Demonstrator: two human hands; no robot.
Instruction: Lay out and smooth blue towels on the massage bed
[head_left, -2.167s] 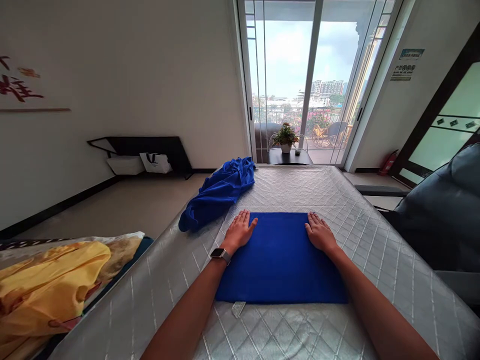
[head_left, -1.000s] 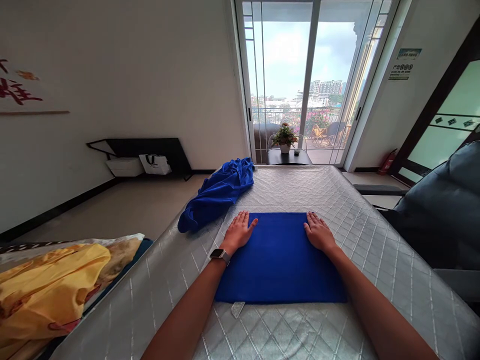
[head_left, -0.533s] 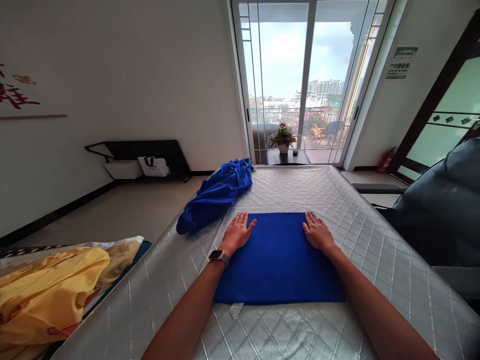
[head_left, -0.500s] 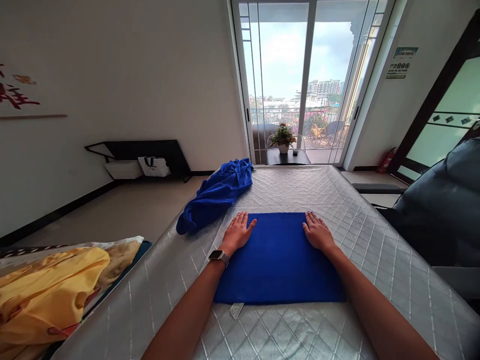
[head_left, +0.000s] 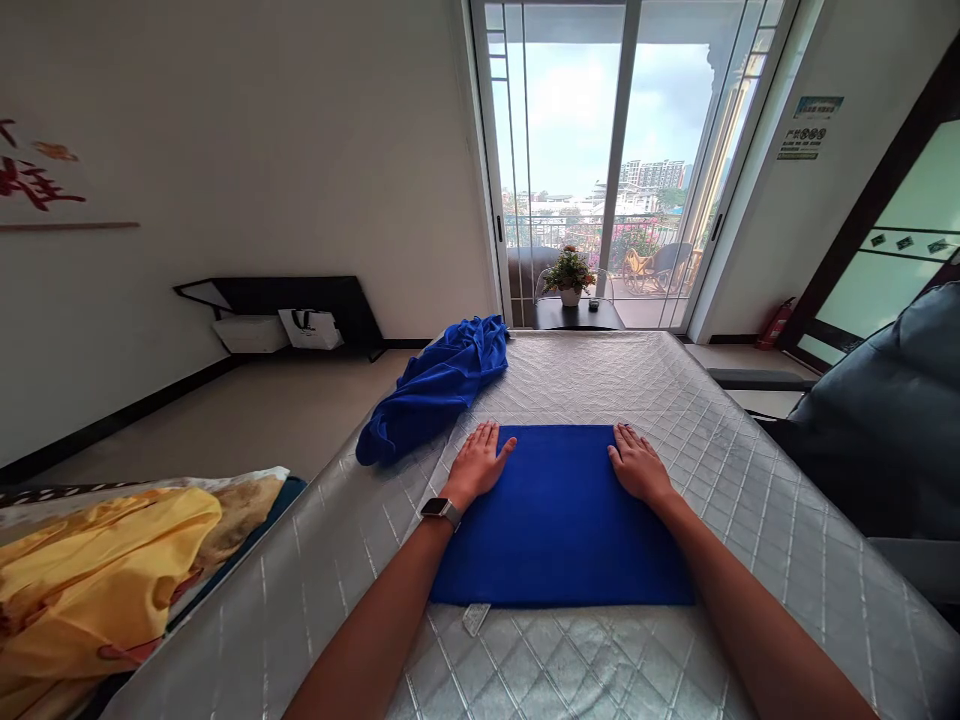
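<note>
A flat blue cloth [head_left: 562,530], folded into a rectangle, lies in front of me on a silver quilted surface [head_left: 750,520]. My left hand [head_left: 478,464] rests palm down on its far left corner, fingers stretched out and thumb apart; a watch [head_left: 437,508] is on that wrist. Flat on the far right corner lies my right hand [head_left: 639,462], also with straight fingers. A small white tag [head_left: 475,619] sticks out from under the cloth's near edge. Beyond my left hand is a crumpled blue cloth [head_left: 442,385].
Yellow fabric [head_left: 112,550] is heaped low on the left. A black shelf [head_left: 292,297] with a white bag [head_left: 310,328] stands by the wall. Past the far edge, a small table [head_left: 577,316] bears a potted plant [head_left: 570,275]. A dark padded seat [head_left: 885,420] is on the right.
The view has shifted very slightly. Both hands stay flat at the same corners of the folded cloth.
</note>
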